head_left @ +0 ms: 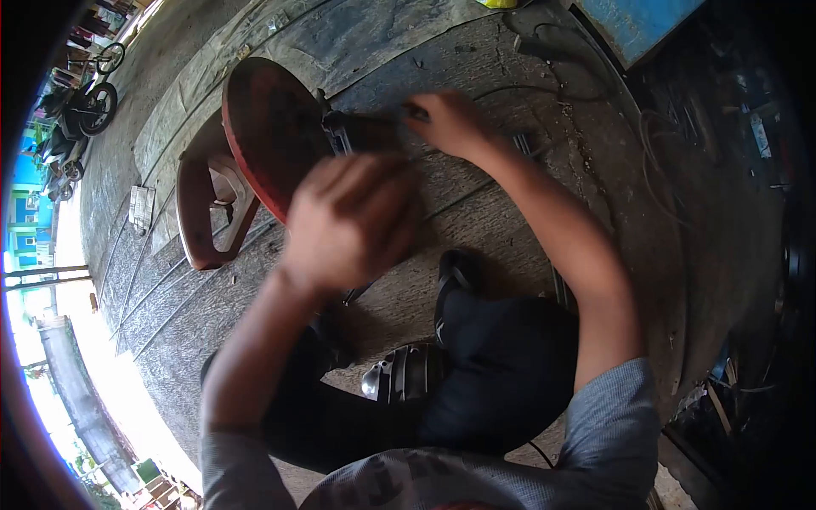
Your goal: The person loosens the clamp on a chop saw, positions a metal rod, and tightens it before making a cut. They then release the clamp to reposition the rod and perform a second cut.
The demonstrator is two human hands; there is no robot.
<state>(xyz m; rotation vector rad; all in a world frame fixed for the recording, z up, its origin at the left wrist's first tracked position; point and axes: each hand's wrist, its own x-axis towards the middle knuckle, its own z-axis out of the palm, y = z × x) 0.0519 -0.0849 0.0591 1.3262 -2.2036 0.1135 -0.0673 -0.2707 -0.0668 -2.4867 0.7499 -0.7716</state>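
A round disc (272, 127) with a red rim stands tilted on the ground, a metal fitting (338, 136) at its right side. In front of its lower right edge is my left hand (353, 221), blurred, with fingers curled; whatever it grips is hidden. My right hand (446, 126) is farther out to the right, its fingers bent and pinched near a dark, blurred part beside the fitting. What that hand holds is too unclear to name. A pale and brown moulded frame (200, 204) with openings lies left of the disc.
Between my legs sits a metal motor-like part (412, 374). Cables and thin rods run over the rough concrete floor (476, 221). A blue panel (637, 25) is at the top right, a dark tool (534, 48) near it. Motorcycles (81, 119) stand at the far left.
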